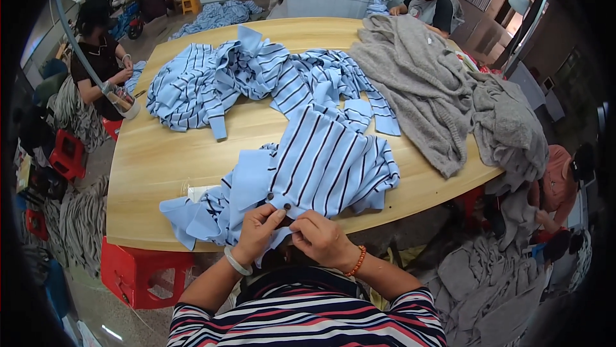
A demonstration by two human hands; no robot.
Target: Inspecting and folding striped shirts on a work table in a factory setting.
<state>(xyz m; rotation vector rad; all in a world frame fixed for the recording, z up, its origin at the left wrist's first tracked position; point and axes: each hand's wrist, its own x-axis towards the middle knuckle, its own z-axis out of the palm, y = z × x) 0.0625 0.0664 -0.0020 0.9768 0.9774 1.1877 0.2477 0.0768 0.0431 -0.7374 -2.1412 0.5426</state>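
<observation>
A light-blue knit garment with dark stripes (321,154) lies at the near edge of the wooden table, its plain blue band toward me. Two dark round buttons (287,206) show on the band, close to my fingertips. My left hand (256,228) pinches the garment's edge beside the lower button, thumb on top. Just to the right, my right hand (319,238) has its fingers curled and pressed together at the same edge. Whether it also grips a small tool or thread is hidden. A light bangle circles my left wrist, an orange bead bracelet my right.
More striped blue garments (218,80) are heaped across the table's far side. Grey knitwear (417,84) piles along the right edge. A red stool (144,276) stands at the near left corner of the table (138,173). Other people sit working around; white bins (333,0) stand behind.
</observation>
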